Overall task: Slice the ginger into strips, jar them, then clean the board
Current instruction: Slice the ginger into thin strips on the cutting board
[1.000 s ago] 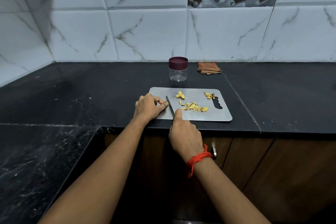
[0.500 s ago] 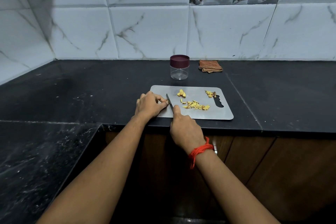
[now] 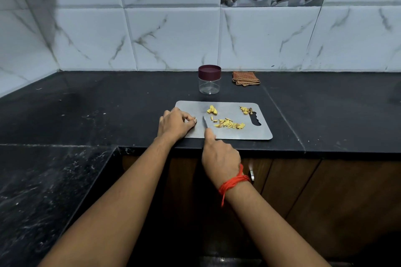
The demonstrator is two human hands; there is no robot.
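1. The left hand (image 3: 174,124) rests on the left end of a flat grey metal cutting board (image 3: 238,134). Its fingers are curled and the tips are bunched together on the board (can't tell if a bit of ginger is pinched under them).
2. The right hand (image 3: 219,156) grips a small knife (image 3: 204,122) w/ a thin dark blade. The forefinger lies along the blade's back and the handle is hidden in the fist.
3. The blade points away from the person. It sits between the left fingertips and the cut ginger, just beside both. Can't tell whether the edge touches the board.
4. Pale yellow ginger strips (image 3: 230,124) lie in a loose pile mid-board, right of the blade.
5. A thicker yellow ginger chunk (image 3: 212,110) sits behind the pile, toward the board's far edge.
6. A few yellow-brown ginger scraps (image 3: 245,110) lie at the right end, by the handle slot.
7. The board lies flat near the front edge of the black stone bench (image 3: 108,104), slot end to the right.
8. A clear round jar (image 3: 209,80) w/ a maroon lid on stands upright behind the board, apart from it.
9. A folded brown checked cloth (image 3: 245,78) lies right of the jar, near the white marble-look wall tiles (image 3: 173,37).
10. A red thread (image 3: 233,182) is tied round the right wrist.
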